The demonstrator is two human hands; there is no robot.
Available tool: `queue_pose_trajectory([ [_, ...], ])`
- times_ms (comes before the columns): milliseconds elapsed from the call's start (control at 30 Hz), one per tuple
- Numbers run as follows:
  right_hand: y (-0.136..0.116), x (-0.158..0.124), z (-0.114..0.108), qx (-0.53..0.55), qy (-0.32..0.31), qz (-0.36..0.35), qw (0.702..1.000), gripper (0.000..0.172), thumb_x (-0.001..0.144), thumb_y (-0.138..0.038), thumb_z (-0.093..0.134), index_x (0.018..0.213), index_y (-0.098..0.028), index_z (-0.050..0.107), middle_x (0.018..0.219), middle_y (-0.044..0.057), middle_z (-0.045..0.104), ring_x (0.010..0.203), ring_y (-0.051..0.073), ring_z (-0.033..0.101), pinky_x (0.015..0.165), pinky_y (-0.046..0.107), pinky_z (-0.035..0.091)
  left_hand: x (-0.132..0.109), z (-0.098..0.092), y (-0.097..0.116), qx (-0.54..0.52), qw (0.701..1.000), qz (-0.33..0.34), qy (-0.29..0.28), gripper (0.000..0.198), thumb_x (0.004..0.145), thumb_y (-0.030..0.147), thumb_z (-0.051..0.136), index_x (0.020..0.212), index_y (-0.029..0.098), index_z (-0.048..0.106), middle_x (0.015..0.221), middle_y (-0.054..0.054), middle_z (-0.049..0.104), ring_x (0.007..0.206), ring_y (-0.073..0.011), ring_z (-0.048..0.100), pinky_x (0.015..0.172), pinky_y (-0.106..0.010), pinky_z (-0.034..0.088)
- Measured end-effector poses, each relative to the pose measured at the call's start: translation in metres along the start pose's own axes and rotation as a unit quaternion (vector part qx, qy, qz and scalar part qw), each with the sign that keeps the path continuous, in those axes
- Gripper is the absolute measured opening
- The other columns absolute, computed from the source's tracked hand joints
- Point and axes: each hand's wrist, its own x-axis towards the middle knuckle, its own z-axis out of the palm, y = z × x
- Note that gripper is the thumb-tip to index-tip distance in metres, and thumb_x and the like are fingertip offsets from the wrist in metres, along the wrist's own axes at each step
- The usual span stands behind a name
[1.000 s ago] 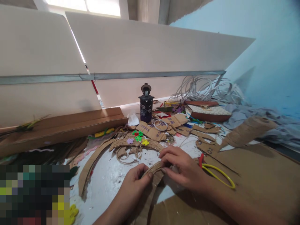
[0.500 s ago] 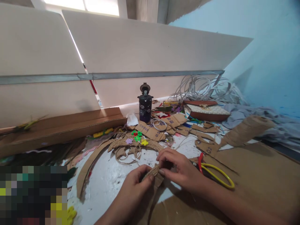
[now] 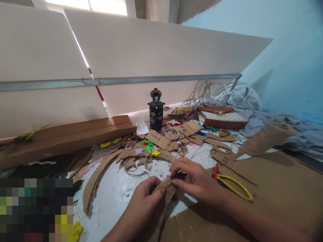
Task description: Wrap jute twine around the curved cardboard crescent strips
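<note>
Both my hands hold a curved cardboard strip wound with jute twine [image 3: 165, 184] low in the middle of the view. My left hand [image 3: 145, 198] pinches its near end between thumb and fingers. My right hand [image 3: 195, 179] grips the strip from the right, fingertips pressed on the twine. Just behind lies a twine-wrapped cardboard arc [image 3: 146, 154] dotted with small coloured foam flowers [image 3: 148, 147]. Yellow-handled scissors [image 3: 233, 186] lie right beside my right wrist.
A dark bottle [image 3: 156, 114] stands at the back centre among cardboard scraps [image 3: 164, 141]. A jute twine spool [image 3: 267, 138] lies on the right on a large cardboard sheet [image 3: 277, 188]. A long cardboard box [image 3: 65, 136] lies left. White panels [image 3: 151, 57] lean behind.
My hands have stayed on the twine-wrapped strip, the fingers only shifting slightly along it. The view has drifted a little.
</note>
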Motion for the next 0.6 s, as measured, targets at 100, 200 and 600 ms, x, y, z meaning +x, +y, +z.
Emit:
queue_pose_trajectory([
  [100,0.0018,0.0005,-0.0013,-0.016,0.011,-0.021,1.0,0.007,0.089,-0.013,0.064,0.09,-0.02,0.064,0.096,0.004,0.065,0.094,0.02,0.06,0.083,0.033,0.046,0.0005,-0.0016,-0.0016,0.007,1.0,0.005,0.007,0.028,0.08,0.044,0.064,0.071,0.019,0.053,0.065,0.002,0.049,0.06,-0.0136,0.04,0.055,-0.025,0.029],
  [200,0.0028,-0.0001,-0.0001,-0.025,0.012,-0.035,0.999,0.008,0.089,-0.012,0.063,0.088,-0.02,0.065,0.096,0.004,0.065,0.096,0.021,0.06,0.086,0.034,0.045,0.001,-0.0026,-0.0007,0.007,1.0,0.01,0.014,0.029,0.079,0.044,0.064,0.071,0.019,0.053,0.065,0.002,0.049,0.061,-0.0141,0.042,0.055,-0.025,0.03],
  [600,0.003,0.0001,0.0046,0.044,0.014,0.017,0.999,0.012,0.082,-0.008,0.063,0.083,-0.02,0.061,0.098,0.004,0.063,0.096,0.02,0.06,0.084,0.033,0.047,0.0012,-0.0021,0.0002,-0.022,1.0,0.009,-0.014,0.029,0.081,0.044,0.064,0.082,0.015,0.062,0.077,-0.005,0.064,0.072,-0.0188,0.053,0.064,-0.028,0.037],
])
